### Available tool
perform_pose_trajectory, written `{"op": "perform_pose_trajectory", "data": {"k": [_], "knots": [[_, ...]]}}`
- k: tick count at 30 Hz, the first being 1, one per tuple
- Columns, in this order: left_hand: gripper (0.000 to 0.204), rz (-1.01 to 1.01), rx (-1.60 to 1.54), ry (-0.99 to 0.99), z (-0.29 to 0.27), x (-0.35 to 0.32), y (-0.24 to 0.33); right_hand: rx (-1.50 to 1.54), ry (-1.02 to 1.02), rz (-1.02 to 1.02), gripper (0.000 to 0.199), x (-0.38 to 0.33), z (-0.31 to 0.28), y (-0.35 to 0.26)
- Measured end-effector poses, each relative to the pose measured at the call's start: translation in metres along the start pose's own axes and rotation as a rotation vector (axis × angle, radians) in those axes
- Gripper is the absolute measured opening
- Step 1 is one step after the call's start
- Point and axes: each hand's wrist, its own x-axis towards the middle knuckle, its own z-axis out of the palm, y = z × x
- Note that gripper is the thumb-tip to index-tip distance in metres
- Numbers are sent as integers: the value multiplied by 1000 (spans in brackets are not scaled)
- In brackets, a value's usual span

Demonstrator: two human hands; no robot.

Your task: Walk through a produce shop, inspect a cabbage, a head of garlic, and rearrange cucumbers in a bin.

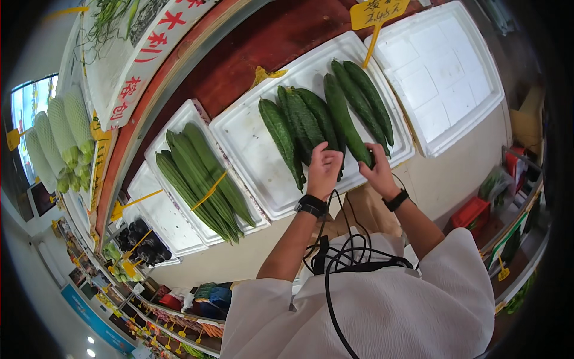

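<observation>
Several dark green cucumbers (306,119) lie side by side in a white foam tray (245,143), stems toward the far side. My left hand (324,170) is over the near ends of the left group, its fingers loosely bent and apart, with nothing visible in them. My right hand (379,173) has its thumb and fingers around the near end of a smooth cucumber (345,119), which still rests in the tray. To its right lie two more cucumbers (363,99), close together. A dark band circles each of my wrists.
Left of the tray, ridged loofah gourds (200,179) fill a narrower foam tray. A white foam box (442,78) stands at the right. A yellow price tag (378,13) rises behind the cucumbers. Black cables (353,245) hang at my front. A red basket (470,215) sits lower right.
</observation>
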Motion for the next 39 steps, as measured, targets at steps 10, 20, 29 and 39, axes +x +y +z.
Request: {"op": "perform_pose_trajectory", "data": {"k": [10, 20, 29, 39], "knots": [[33, -82, -566, -9, -22, -5, 1, 102, -287, -229, 45, 6, -11, -46], [45, -33, 126, 289, -56, 11, -34, -555, 434, -71, 47, 81, -36, 80], [49, 45, 629, 393, -52, 16, -30, -563, 355, -17, 44, 98, -33, 80], [41, -30, 434, 373, -63, 8, -38, -754, 327, -37, 42, 99, -32, 72]]}}
